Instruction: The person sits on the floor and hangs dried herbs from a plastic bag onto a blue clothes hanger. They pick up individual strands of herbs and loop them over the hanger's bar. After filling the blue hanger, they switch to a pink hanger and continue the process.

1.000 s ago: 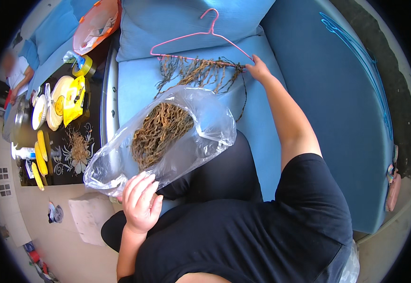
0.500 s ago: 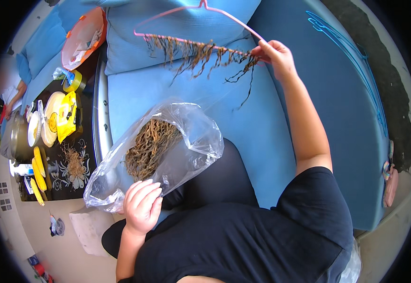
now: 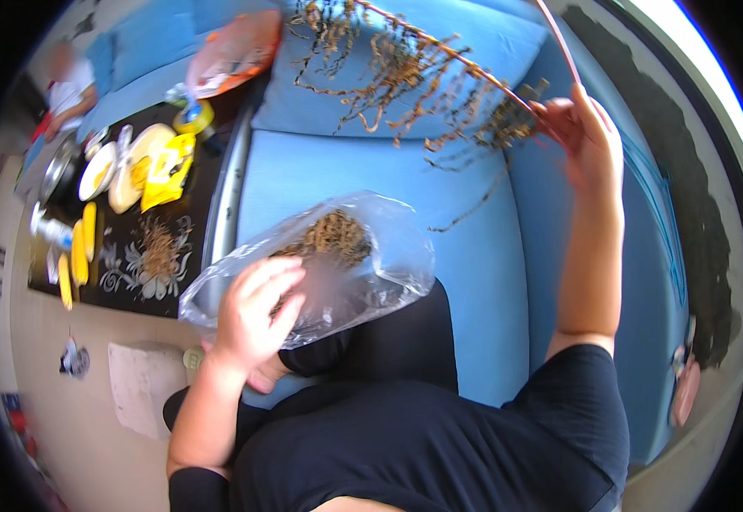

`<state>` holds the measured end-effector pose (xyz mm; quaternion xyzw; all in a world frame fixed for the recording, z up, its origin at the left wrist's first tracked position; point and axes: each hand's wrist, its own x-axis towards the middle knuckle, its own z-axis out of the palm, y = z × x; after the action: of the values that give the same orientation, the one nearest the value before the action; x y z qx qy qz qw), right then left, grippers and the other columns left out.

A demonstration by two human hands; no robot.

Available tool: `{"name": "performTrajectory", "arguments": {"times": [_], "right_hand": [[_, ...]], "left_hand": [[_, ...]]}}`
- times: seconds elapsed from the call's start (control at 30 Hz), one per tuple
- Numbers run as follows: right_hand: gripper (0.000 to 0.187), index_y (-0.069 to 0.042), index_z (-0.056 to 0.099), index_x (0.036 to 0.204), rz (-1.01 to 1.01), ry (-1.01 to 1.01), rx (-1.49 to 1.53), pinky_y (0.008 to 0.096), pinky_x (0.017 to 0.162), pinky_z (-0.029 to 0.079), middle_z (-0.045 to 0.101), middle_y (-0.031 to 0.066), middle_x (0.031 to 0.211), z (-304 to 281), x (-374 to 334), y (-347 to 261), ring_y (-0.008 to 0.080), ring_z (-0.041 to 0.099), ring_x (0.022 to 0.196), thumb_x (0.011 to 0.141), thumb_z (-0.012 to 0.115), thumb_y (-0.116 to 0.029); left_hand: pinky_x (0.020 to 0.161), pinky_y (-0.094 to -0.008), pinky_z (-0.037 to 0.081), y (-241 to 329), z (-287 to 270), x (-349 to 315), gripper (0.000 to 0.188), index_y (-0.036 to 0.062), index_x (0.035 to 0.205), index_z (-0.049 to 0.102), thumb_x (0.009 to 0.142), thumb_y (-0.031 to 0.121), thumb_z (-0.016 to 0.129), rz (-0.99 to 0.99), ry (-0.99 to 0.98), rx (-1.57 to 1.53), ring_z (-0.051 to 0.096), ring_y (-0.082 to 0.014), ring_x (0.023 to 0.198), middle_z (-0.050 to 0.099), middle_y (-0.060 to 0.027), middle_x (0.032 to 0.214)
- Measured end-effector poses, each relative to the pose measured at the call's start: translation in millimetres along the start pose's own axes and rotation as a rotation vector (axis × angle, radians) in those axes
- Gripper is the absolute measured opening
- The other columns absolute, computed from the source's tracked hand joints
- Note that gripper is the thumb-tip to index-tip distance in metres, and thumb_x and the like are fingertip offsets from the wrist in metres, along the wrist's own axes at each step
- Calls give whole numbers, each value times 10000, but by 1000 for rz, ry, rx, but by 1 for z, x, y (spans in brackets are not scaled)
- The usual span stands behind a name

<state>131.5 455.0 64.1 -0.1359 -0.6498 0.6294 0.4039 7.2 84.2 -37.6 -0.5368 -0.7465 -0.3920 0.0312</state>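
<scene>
My right hand (image 3: 583, 136) is raised at the upper right, gripping a pink clothes hanger (image 3: 559, 43) by its lower corner. Dried brown, curly plant strips (image 3: 401, 72) dangle from the hanger's bottom bar; one long strand trails below the rest. Over my lap lies a clear plastic bag (image 3: 401, 264) with its mouth spread. Inside it rests a heap of similar dried brown strips (image 3: 337, 232). At the bag's near left side, my left hand (image 3: 256, 311) hovers with thumb and fingers apart, slightly smeared by motion. Nothing shows in its fingers.
Blue sofa cushions (image 3: 474, 256) surround the bag. Blue hangers (image 3: 657, 222) hang over the right armrest. On the left, a dark table (image 3: 124, 290) bears corn cobs (image 3: 79, 252), a yellow packet (image 3: 166, 171), bowls and dry root-like bits (image 3: 160, 247). Another person (image 3: 72, 94) sits at the far left.
The hanger with its strips has come nearer and looks larger, its top now out of frame. My left hand has moved slightly up over the bag's contents. The whole view has shifted.
</scene>
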Motion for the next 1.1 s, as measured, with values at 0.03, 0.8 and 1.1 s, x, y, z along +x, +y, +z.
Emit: {"name": "performTrajectory", "arguments": {"times": [0.03,0.8,1.1], "right_hand": [[261,-13,578,805,-11,-44,18,313,684,504,627,98,747,5,-3,-10,222,639,748,873,528,-260],[180,-31,561,884,-65,-223,60,303,521,509,531,79,624,-8,-125,-46,209,619,664,918,435,-155],[197,-38,522,791,-21,-217,74,304,531,508,519,74,612,-3,-132,-43,197,614,668,921,422,-146]], "left_hand": [[832,-355,445,1,-11,7,216,-20,910,598,694,-14,609,-5,75,5,575,-287,936,603,-150,994],[540,-217,425,-16,-64,76,93,51,775,613,734,94,685,-137,760,-147,480,-85,577,551,-17,757],[572,-229,447,-11,-66,76,91,27,756,581,744,64,664,-81,738,-210,521,-105,609,552,-33,748]]}}
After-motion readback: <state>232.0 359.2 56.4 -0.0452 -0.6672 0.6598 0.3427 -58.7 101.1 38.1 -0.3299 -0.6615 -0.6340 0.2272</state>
